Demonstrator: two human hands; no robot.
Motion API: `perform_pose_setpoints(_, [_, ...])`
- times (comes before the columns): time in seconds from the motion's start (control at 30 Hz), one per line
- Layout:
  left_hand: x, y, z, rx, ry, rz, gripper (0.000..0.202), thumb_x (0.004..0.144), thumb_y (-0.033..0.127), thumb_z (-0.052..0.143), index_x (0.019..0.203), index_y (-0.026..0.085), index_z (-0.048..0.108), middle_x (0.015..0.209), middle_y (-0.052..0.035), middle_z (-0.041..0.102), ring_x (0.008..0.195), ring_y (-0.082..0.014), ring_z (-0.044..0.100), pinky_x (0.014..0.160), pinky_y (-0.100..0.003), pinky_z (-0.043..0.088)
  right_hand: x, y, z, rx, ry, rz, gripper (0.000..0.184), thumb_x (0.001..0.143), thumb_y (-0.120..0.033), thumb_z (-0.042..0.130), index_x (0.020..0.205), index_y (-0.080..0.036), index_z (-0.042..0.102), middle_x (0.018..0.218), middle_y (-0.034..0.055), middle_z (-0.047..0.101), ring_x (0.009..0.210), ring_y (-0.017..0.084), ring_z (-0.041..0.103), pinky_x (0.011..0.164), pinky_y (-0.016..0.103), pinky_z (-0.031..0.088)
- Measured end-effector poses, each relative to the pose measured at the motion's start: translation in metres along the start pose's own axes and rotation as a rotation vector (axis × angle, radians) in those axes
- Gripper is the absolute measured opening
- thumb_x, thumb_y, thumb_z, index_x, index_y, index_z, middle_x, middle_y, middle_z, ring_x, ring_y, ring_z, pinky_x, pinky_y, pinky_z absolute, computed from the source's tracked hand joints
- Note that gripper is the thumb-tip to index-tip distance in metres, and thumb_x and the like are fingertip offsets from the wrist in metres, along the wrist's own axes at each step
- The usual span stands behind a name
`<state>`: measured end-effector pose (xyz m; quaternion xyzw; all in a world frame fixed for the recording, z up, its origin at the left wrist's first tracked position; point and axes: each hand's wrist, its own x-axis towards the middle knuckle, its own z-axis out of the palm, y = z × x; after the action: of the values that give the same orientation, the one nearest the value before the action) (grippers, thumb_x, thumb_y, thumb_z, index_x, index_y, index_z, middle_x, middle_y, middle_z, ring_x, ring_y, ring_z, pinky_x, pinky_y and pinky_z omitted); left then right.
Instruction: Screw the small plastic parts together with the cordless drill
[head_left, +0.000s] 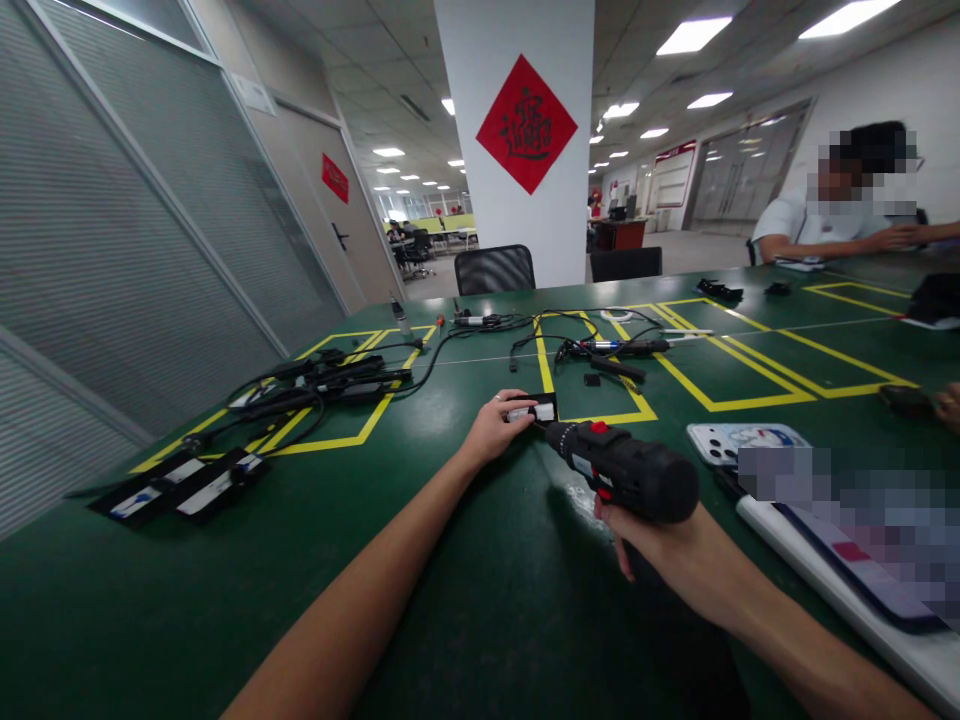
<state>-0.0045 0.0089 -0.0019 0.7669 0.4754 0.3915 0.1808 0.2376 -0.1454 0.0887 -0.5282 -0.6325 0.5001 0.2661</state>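
Observation:
My right hand (652, 540) is wrapped round the grip of a black cordless drill (630, 465) with red buttons. The drill points forward and left, and its tip is at a small black piece with a white label (546, 408). That piece rests on the green table, held at its left side by the fingers of my left hand (495, 425). Whether the bit touches the piece I cannot tell. Just beyond lie a small black block (592, 380) and a black strip-like part (619, 369).
Tangled black cables and devices (322, 380) lie on the left, with two black-and-white flat pieces (217, 483) nearer. To the right are a phone in a printed case (742, 440) and a white slab (817, 590). Yellow tape (705, 400) marks the table (465, 540). Another person (832, 210) sits far right.

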Motion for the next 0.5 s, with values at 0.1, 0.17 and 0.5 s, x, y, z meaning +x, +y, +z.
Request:
perform_pose_setpoints(0.1, [-0.0001,0.0005,0.0,0.0,-0.004,-0.009,0.027,0.079,0.032,0.055,0.102,0.022,0.066,0.116,-0.0056,0.054,0.107,-0.0204,0.052,0.088,-0.031,0.046,0.0007,0.0015,0.0001,0.017,0.001,0.006,0.029,0.08,-0.032,0.05,0.055,-0.018,0.054,0.051,-0.0014,0.055,0.051,0.012,0.051,0.053,0.026,0.039])
perform_pose_setpoints(0.17, [0.0001,0.0003,0.0001,-0.001,-0.01,-0.013,0.027,0.079,0.032,0.055,0.102,0.022,0.066,0.116,-0.0061,0.054,0.107,-0.0208,0.052,0.089,-0.032,0.045,0.001,0.0039,0.0006,0.029,0.001,-0.009,0.025,0.081,-0.031,0.05,0.059,-0.019,0.055,0.051,-0.0019,0.055,0.051,0.013,0.052,0.053,0.026,0.039])
perform_pose_setpoints(0.5, [0.0016,-0.0007,-0.0022,0.013,-0.039,-0.001,0.029,0.08,0.035,0.054,0.104,0.023,0.065,0.117,-0.0054,0.053,0.106,-0.0204,0.052,0.085,-0.03,0.047,0.0012,0.0041,0.0063,-0.025,0.045,-0.008,0.015,0.078,-0.031,0.051,0.079,-0.016,0.055,0.052,-0.0027,0.055,0.047,0.012,0.051,0.046,0.023,0.036])
